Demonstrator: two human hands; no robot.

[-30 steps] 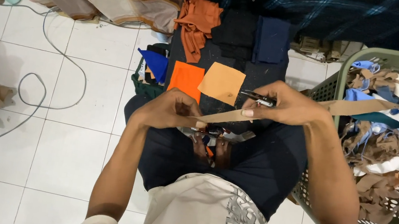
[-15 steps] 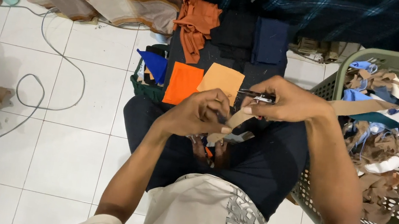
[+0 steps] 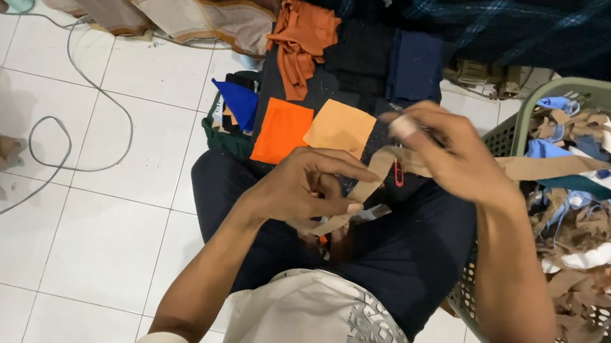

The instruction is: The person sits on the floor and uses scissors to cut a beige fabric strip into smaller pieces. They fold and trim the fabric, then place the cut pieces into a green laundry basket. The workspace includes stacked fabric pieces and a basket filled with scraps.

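My left hand (image 3: 301,188) pinches the lower end of a long tan fabric strip (image 3: 368,180) above my lap. The strip runs up through my right hand (image 3: 447,153), which is closed on it, and trails right to the green basket (image 3: 571,93). My right hand is blurred; a small dark tool with a red part (image 3: 398,175) shows just under it, and I cannot tell whether that hand holds it. An orange square (image 3: 282,131) and a light-orange square (image 3: 341,127) of cloth lie on dark fabric beyond my knees.
The basket on my right holds several tan, blue and white scraps (image 3: 579,210). Rust-orange cloth (image 3: 302,36) and navy cloth (image 3: 416,67) lie ahead. A blue piece (image 3: 239,102) sits by a dark bag. A grey cable (image 3: 63,137) loops over the white tiles at left.
My left hand has slid up and right along the strip, toward my right hand. My right hand has lifted slightly and turned, pulling the strip upward.
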